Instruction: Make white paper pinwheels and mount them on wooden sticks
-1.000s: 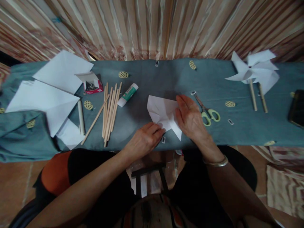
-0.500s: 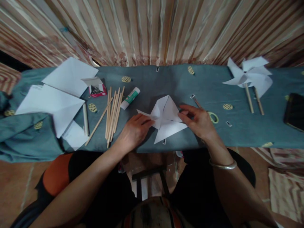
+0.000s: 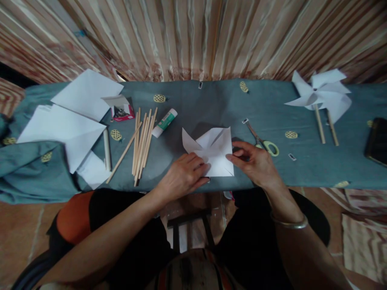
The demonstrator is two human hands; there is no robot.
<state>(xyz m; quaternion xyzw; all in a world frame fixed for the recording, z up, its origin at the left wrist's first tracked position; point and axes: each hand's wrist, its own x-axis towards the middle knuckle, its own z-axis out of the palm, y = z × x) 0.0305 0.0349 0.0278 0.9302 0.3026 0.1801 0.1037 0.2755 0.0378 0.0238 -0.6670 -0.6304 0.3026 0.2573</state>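
In front of me lies a white paper pinwheel sheet (image 3: 216, 159), slit from its corners, some of its flaps raised and bent. My left hand (image 3: 188, 171) is closed on its lower left side, the fingertips on top of the paper. The right edge of the sheet is pinched between the thumb and fingers of my right hand (image 3: 248, 159). Just beyond my right hand are scissors (image 3: 269, 148) with pale green handles, partly covered by that hand. A glue stick (image 3: 165, 123) with a green label lies up and left of the paper.
Wooden sticks (image 3: 143, 145) lie in a bunch on the left, near an open red box (image 3: 123, 112) of small metal pieces. Farther left are white paper sheets (image 3: 75, 125). Finished-looking pinwheels (image 3: 322, 90) on sticks and a dark phone (image 3: 376, 141) lie on the right.
The paper has been turned, and its right side now lies flatter and squarer. My left hand has moved right and toward me; my right hand has shifted slightly toward me, uncovering more of the scissors.
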